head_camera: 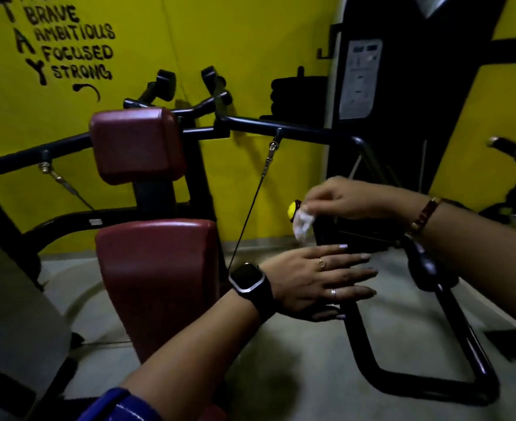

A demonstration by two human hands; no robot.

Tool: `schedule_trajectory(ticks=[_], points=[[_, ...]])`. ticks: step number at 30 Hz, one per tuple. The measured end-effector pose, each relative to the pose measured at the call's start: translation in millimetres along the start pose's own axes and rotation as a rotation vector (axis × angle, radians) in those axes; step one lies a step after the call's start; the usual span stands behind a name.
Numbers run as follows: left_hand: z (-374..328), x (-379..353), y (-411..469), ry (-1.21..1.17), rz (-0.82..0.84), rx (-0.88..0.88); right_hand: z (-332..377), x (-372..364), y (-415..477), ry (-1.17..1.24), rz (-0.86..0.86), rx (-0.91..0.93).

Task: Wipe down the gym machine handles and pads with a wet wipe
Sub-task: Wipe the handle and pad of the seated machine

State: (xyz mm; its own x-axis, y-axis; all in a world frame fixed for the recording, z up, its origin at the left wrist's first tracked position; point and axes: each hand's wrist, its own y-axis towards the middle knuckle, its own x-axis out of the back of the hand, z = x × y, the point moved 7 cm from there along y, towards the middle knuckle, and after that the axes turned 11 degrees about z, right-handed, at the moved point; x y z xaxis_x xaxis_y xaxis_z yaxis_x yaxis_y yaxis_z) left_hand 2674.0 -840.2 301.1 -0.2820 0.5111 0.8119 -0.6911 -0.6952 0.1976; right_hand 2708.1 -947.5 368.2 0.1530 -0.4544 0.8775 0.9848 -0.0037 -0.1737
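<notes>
Pinching the wet wipe (303, 226) in its grip, right hand (341, 199) hovers; left hand (317, 279) flat, grip wide; yellow wall (250, 41), grey floor (311, 360).

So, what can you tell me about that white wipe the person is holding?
The wipe is small, white and crumpled into a loose wad, and it looks thin. The right hand pinches its top, so it hangs down beside a yellow knob, above the flat fingers of the left hand.
</notes>
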Motion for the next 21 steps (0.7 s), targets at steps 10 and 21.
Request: schedule_trajectory(ticks=[10, 21], points=[[28.3, -3.0, -3.5, -0.122, -0.19, 0.241, -93.2, -6.4, -56.9, 1.269, -0.553, -0.386], [39.8, -4.1, -1.4, -0.174, -0.261, 0.21, -61.2, 56.7, 15.4, 0.414, -0.411, -0.12]])
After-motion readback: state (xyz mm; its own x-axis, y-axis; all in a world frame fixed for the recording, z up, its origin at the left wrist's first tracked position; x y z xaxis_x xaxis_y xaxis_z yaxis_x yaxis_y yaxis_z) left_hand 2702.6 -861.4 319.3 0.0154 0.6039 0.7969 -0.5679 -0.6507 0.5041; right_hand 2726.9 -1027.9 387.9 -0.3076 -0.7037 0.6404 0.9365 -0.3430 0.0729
